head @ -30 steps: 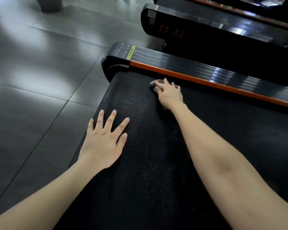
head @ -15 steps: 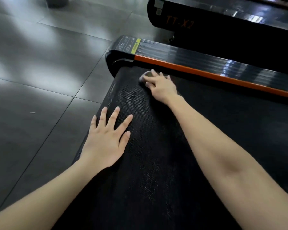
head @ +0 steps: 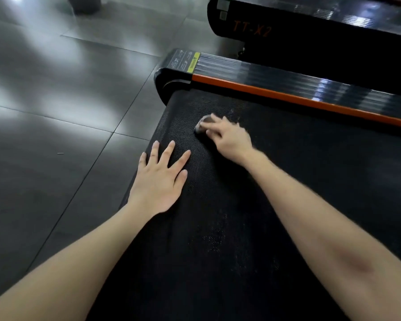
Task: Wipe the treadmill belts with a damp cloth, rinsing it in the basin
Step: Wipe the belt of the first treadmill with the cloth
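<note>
A black textured treadmill belt (head: pixel 276 181) fills the middle and right of the view. My right hand (head: pixel 229 135) holds a small grey cloth (head: pixel 203 125) down on the belt near its rear end, fingers curled over the cloth; the hand is motion-blurred and hides most of the cloth. My left hand (head: pixel 160 179) lies flat on the belt's left edge with straight, spread fingers. The basin is not in view.
An orange-trimmed black side rail (head: pixel 287 89) runs along the belt's far side. Behind it stands a second black treadmill (head: pixel 310 26) marked TT-X2. Glossy grey floor tiles (head: pixel 56 112) spread to the left, with a grey object's base (head: pixel 83 3) at the top.
My right hand has slid the cloth away from the orange rail, back across the belt toward my left hand. The left hand stays planted on the belt edge.
</note>
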Demonstrator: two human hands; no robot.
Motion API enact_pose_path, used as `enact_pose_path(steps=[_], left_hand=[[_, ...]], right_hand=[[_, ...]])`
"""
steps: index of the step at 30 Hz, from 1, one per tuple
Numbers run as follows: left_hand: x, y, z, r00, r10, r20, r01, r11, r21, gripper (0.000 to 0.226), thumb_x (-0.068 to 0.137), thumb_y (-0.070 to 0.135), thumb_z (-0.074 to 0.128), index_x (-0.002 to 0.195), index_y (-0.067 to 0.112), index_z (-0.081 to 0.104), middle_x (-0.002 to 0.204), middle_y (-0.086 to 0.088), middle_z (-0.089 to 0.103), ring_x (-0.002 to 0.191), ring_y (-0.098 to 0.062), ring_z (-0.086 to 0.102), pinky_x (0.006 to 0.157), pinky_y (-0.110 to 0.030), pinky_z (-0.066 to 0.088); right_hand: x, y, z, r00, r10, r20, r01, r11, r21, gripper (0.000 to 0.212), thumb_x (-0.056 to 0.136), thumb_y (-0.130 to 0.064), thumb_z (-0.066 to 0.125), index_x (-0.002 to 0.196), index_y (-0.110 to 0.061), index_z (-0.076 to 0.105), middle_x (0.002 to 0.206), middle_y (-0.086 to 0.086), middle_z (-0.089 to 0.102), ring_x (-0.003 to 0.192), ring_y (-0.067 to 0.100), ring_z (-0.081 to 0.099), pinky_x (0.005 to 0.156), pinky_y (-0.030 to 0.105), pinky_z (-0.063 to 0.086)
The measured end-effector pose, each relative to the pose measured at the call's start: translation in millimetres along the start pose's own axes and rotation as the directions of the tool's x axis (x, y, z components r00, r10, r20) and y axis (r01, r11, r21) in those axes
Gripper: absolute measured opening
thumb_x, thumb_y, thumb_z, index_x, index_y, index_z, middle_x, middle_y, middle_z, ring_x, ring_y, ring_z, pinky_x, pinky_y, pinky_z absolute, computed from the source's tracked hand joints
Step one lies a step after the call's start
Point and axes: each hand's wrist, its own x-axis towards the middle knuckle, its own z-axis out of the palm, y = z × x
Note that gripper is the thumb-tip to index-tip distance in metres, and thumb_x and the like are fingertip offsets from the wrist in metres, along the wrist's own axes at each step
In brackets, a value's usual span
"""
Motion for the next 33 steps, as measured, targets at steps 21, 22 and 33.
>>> enact_pose_path(steps=[21,22,33], left_hand=[[-112.4,20.3,-7.6,0.991,0.032,0.133,-0.028,0.999,-0.033,0.049,0.102,0.043,0.021,0.15,0.038,0.011,0.16,0.004,-0.004,0.146,-0.028,-0.013,0.115,-0.049,-0.012],[-111.8,19.3,-6.3,0.991,0.032,0.127,-0.025,0.998,-0.051,0.049,0.102,0.041,0.022,0.15,0.039,0.011,0.16,0.005,-0.003,0.146,-0.027,-0.014,0.115,-0.048,-0.013],[-110.0,10.6,2.2,0.999,0.04,0.012,-0.038,0.996,-0.079,0.049,0.1,0.044,0.03,0.147,0.04,0.018,0.159,0.009,0.007,0.147,-0.022,-0.005,0.116,-0.042,-0.01]], right_hand=[[-378.3,29.0,-6.8,0.996,0.082,0.036,-0.08,0.995,-0.064,0.041,0.092,-0.035,0.039,0.132,-0.035,0.048,0.149,-0.002,0.03,0.139,0.031,0.025,0.105,0.064,0.028],[-364.1,10.0,0.9,0.999,0.018,0.039,-0.016,0.998,-0.069,0.04,0.091,-0.035,0.039,0.128,-0.031,0.056,0.147,0.003,0.038,0.136,0.037,0.032,0.102,0.064,0.031],[-330.3,-7.4,21.8,0.922,-0.345,0.174,0.374,0.911,-0.174,0.037,0.096,-0.029,0.041,0.131,-0.031,0.055,0.151,0.008,0.034,0.14,0.035,0.026,0.11,0.057,0.02]])
